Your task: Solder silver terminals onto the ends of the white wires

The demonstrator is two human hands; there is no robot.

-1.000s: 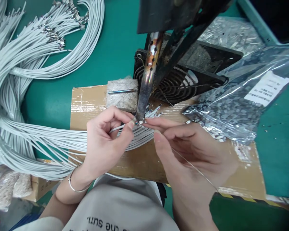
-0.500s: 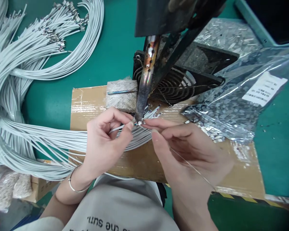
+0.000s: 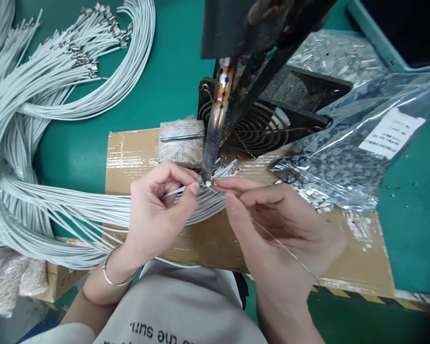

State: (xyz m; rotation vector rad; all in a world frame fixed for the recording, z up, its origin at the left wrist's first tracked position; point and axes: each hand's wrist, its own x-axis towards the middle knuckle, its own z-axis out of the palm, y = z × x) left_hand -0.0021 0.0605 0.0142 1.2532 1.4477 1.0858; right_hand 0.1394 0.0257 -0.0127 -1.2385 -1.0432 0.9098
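Observation:
My left hand (image 3: 161,210) pinches a white cable (image 3: 174,192) near its end, thumb and forefinger closed on it. Against that end sits a small silvery connector (image 3: 210,183), right under the tip of a soldering iron (image 3: 212,138) mounted above. My right hand (image 3: 279,224) has thumb and forefinger closed on a thin solder wire (image 3: 279,243). The wire's tip meets the connector, and its tail runs down across the palm. Its forefinger reaches to the connector's right side; whether it presses on it I cannot tell.
White cable bundles (image 3: 75,205) run in from the left over a cardboard sheet (image 3: 208,246). A wrapped block (image 3: 181,150) bears a metal rod. Behind the iron is a black fan (image 3: 261,126). Loose metal pieces (image 3: 318,198) lie by a plastic bag (image 3: 347,148) of parts.
Both hands keep nearly the same place at the iron's tip. The view has shifted very slightly; nothing was taken up or let go.

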